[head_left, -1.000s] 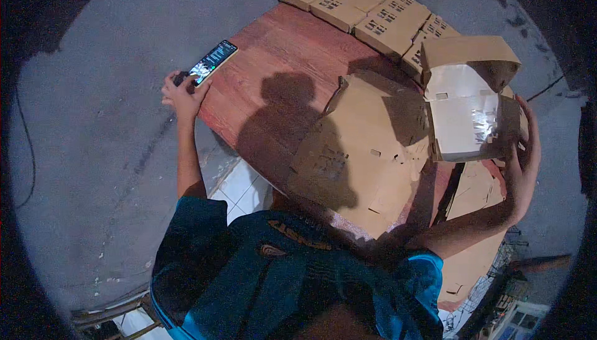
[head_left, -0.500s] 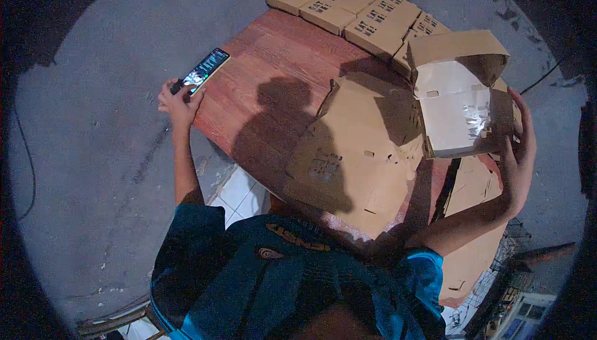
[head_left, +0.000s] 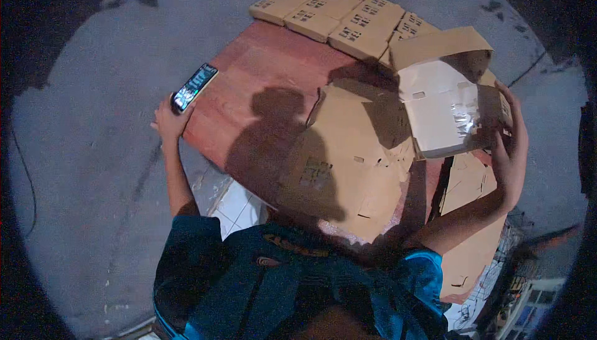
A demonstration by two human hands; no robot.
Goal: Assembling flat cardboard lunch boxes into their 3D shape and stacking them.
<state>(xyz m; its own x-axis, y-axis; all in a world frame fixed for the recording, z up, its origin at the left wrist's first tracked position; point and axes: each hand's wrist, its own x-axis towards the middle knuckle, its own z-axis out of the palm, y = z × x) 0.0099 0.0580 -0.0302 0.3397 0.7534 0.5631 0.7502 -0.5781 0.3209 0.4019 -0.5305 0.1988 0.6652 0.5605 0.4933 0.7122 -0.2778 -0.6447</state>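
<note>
At the table's left edge lies a phone (head_left: 195,88) with a lit screen. My left hand (head_left: 168,120) is closed around its lower end, thumb and fingers at its sides. On the right, an opened cardboard box (head_left: 435,107), pale inside and brown outside, is tilted toward me with its lid raised. My right hand (head_left: 513,153) grips the box's right side wall from outside. Below and left of it lies an unfolded brown cardboard blank (head_left: 348,159) with slots and tabs.
Several closed cardboard boxes (head_left: 326,13) with dark print line the far edge of the reddish wooden table (head_left: 230,107). More flat cardboard (head_left: 469,240) lies by my right forearm. White floor tiles (head_left: 239,206) show below the near left edge; a wire rack (head_left: 507,250) stands at lower right.
The whole view has shifted, so the table and boxes sit lower and further left. My left fingers have drawn back off the phone's screen. My right hand still grips the box.
</note>
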